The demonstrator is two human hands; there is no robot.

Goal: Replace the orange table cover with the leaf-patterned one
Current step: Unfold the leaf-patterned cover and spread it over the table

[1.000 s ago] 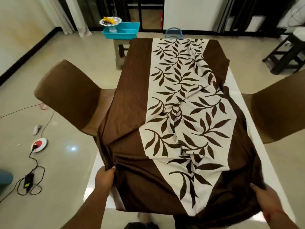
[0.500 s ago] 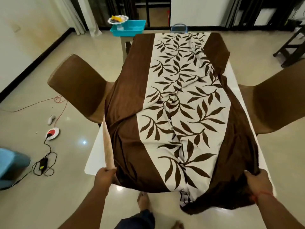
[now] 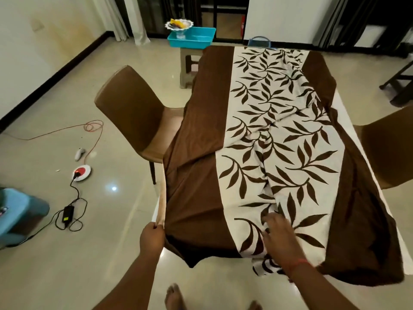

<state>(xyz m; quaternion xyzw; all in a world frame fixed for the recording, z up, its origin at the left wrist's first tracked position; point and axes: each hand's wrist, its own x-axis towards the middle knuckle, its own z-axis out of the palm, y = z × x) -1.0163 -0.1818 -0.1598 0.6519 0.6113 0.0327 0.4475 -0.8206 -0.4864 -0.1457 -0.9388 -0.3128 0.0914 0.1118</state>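
Left hand (image 3: 152, 236): you're pinching the brown, leaf-patterned fabric cover (image 3: 257, 157) at its near-left corner.
Right hand (image 3: 277, 233): you're pressing loose fingers flat near its near edge.

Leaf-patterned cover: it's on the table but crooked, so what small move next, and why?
Probably slide the leaf-patterned cover toward the right: bare table shows there. The left hand pinches its near-left edge; the right hand lies flat on the cream panel.
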